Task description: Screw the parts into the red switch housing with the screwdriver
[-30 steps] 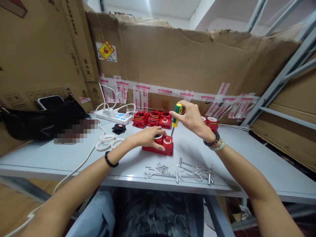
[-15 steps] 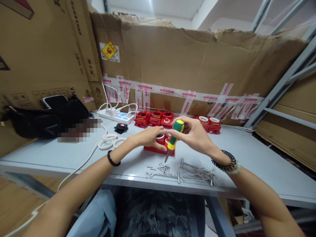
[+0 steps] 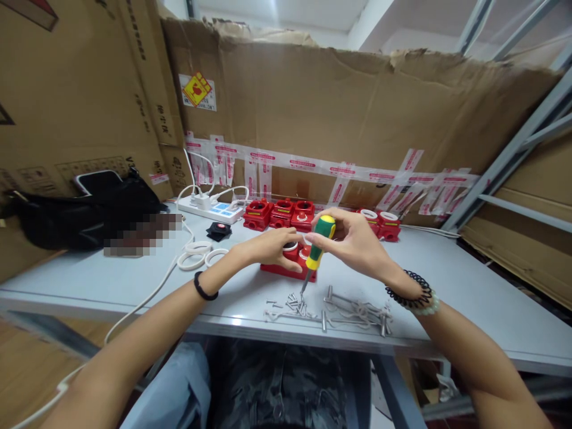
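My right hand is closed around a green and yellow screwdriver, which slants down to the left. Its metal tip meets the right side of a small pile of silver screws on the table; one screw seems to be at the tip. With fingers over the top and thumb along the front, my left hand holds a red box-shaped housing with a white ring on it. Part of the housing is hidden behind both hands. Small T-shaped metal hammers with white cords lie right of the screws.
Behind my hands stand more red housings, some with white rings at the right. White rings, a black pouch and a power strip lie to the left. A cardboard wall closes the back.
The screwdriver and my right hand have shifted slightly right, and the tip now reaches the screw pile. My left hand stays on the red housing.
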A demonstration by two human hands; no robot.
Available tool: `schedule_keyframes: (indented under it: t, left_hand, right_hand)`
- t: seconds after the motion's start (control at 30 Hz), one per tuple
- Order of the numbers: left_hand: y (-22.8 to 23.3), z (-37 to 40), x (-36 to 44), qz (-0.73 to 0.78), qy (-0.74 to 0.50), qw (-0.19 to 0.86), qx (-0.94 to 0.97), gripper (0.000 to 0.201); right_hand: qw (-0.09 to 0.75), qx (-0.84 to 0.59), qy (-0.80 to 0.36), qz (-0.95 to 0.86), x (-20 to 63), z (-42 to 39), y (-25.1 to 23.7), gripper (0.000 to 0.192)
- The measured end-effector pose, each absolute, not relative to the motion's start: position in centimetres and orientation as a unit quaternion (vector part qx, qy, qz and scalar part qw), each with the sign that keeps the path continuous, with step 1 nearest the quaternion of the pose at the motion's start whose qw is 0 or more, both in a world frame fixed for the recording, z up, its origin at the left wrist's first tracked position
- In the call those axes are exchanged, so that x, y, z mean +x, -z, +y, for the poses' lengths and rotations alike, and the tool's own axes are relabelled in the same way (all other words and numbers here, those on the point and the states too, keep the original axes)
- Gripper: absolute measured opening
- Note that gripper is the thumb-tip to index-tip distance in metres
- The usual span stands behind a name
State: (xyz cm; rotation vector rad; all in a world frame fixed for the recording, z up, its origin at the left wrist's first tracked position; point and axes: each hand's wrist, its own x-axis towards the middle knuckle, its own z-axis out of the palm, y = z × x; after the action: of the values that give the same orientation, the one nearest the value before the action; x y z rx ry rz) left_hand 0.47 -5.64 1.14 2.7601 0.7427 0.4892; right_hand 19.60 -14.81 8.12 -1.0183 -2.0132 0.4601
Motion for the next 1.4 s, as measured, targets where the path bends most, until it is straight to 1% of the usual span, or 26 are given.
schedule_keyframes:
  t: [0.1,0.2,0.33,0.73,1.07,1.4]
  left_hand:
    - [-1.3,-5.8,0.4,0.254,-0.159,0.093,0.949,0.051]
    - [-1.6,-5.9,0.4,0.250,-0.155,0.088,0.952,0.052]
    - [-1.8,-6.0,0.4,0.252,-0.147,0.088,0.952,0.052]
    - [-1.9,-6.3,0.5,0.263,-0.143,0.098,0.949,0.052]
    - [-1.8,-6.2,0.4,0.263,-0.143,0.094,0.949,0.053]
    - [-1.9,-6.2,0.4,0.259,-0.146,0.097,0.950,0.051]
  right_hand:
    - [0.449,-0.411,-0.146,-0.780,20.3,-15.1,-9.2,0.027]
    - [0.484,-0.420,-0.112,-0.759,21.0,-15.2,-10.1,0.029]
    - [0.506,-0.428,-0.084,-0.744,21.7,-14.9,-10.3,0.030]
    - [0.517,-0.421,-0.076,-0.741,22.2,-14.0,-10.1,0.029]
    - [0.504,-0.428,-0.075,-0.746,22.0,-13.6,-9.6,0.030]
    - [0.499,-0.418,-0.100,-0.752,21.7,-13.8,-9.4,0.030]
